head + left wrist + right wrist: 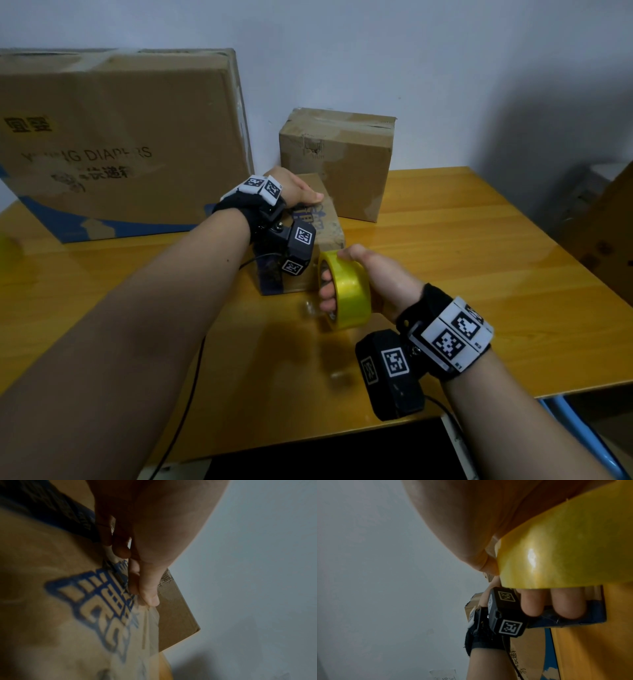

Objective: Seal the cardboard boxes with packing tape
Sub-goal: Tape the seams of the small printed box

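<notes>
Head view has both hands out over a yellowish wooden table (462, 260). The right hand (373, 274) is wrapped around a roll of yellow packing tape (346, 291), fingers (327, 291) poked through the core and thumb over the top of the roll, so a firm hold. The roll is held just above the tabletop, on edge, with its open side facing the left hand's side.

The left hand (294, 192) sits on top of a small cardboard box with blue print (329, 226), right beside the tape roll and just ahead of the right hand. In the left wrist view the fingers (149, 588) lie mostly straight and flat along the box top (85, 601), thumb tucked alongside, pressing down rather than grabbing anything. A strip of clear tape seems to run along the top under the fingertips, but it's dim there, so can't swear to it.

Right wrist view is mostly the tape roll (565, 547) up close, with two fingertips (532, 601) sticking out of the core.

Past the left hand's fingertips there's a medium plain cardboard box (335, 164) against the wall. Off to the outside of the left arm stands a big cardboard box with "DIAPERS" lettering (120, 137).
</notes>
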